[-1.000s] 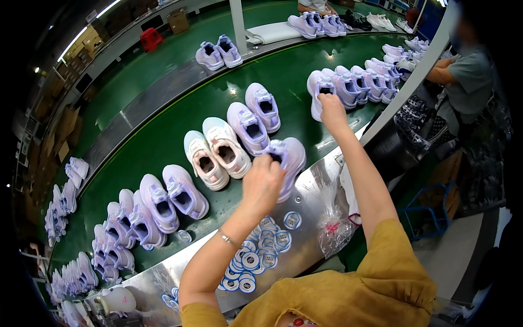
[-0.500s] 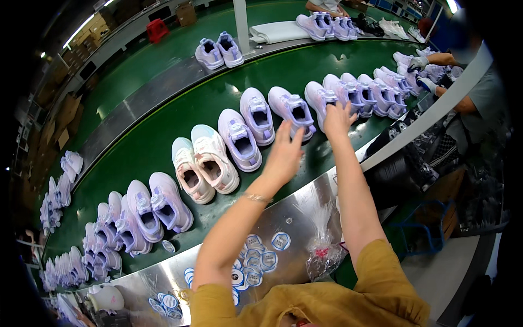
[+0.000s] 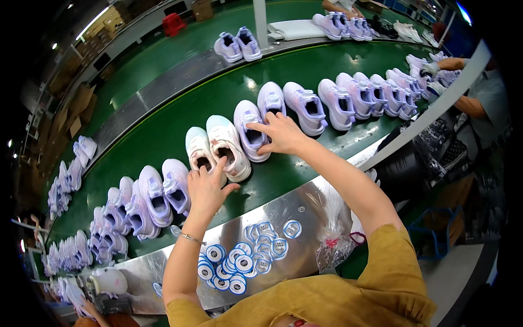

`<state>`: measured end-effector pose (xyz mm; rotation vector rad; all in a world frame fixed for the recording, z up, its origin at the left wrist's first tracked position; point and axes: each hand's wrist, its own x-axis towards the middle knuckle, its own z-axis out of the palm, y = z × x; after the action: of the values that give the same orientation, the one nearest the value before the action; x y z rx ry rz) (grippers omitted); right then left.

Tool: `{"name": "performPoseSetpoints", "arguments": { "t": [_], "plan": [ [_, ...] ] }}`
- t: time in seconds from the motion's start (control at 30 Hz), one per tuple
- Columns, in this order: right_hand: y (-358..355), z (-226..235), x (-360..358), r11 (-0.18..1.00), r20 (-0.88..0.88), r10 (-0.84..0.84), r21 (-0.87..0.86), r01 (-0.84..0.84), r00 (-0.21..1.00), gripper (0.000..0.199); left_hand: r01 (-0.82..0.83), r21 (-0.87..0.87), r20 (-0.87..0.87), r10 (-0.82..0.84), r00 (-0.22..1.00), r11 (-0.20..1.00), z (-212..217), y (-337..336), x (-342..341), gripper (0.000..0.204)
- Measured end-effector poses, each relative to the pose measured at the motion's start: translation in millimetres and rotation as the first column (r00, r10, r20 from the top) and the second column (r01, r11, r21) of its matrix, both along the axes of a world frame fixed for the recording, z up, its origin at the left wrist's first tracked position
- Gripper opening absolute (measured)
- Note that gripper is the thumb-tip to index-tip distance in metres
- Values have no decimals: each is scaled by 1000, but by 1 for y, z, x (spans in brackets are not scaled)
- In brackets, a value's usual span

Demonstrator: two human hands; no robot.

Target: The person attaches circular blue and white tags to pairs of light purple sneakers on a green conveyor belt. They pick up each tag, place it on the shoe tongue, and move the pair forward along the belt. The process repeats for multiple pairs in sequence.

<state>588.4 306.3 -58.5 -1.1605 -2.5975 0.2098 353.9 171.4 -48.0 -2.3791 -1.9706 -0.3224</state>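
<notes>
My left hand (image 3: 207,189) is at the heel of a white sneaker with a pale blue toe (image 3: 197,146), its fingers apart and its thumb stretched out to the right. The matching white sneaker (image 3: 223,129) stands close beside it, and my fingertips reach its heel. Further right, my right hand (image 3: 281,134) spreads its thumb and fingers over the heels of a lavender sneaker (image 3: 248,117) and its neighbour (image 3: 271,96). Whether these fingers touch the shoes I cannot tell. Neither hand holds anything that I can see.
More lavender sneakers (image 3: 338,102) line the green conveyor belt (image 3: 163,139) on both sides. Round blue-and-white tags (image 3: 243,264) lie on the metal ledge (image 3: 297,253), near a clear plastic bag (image 3: 333,246). A slanted white post (image 3: 430,128) stands right, before a gloved co-worker (image 3: 482,98).
Both hands have moved left: my left one from the lavender sneakers to the white pair, my right one from further along the row to the lavender sneakers beside that pair. The view has shifted slightly.
</notes>
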Motion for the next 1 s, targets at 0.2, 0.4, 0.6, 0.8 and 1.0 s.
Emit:
{"name": "performPoseSetpoints", "arguments": {
  "t": [0.2, 0.4, 0.6, 0.8, 1.0],
  "plan": [
    [-25, -1, -8, 992, 102, -83, -86, 92, 991, 49, -82, -218, 1, 84, 996, 973, -27, 46, -5, 53],
    [-2, 0, 0, 982, 272, -159, -53, 179, 949, 39, 121, -229, 11, -121, 993, 966, -20, 74, 20, 41],
    [-14, 4, 76, 926, 326, -363, 21, 377, 873, 17, 328, -105, 155, -311, 938, 939, -34, 64, 121, 30],
    [-6, -1, 159, 898, 306, -374, -115, 424, 875, 21, 365, -34, 179, -354, 918, 930, -46, 66, 177, 33],
    [-33, 12, 122, 901, 352, -428, 237, 363, 832, 31, 248, -88, 203, -226, 953, 965, 10, 17, 118, 54]
  ]
}}
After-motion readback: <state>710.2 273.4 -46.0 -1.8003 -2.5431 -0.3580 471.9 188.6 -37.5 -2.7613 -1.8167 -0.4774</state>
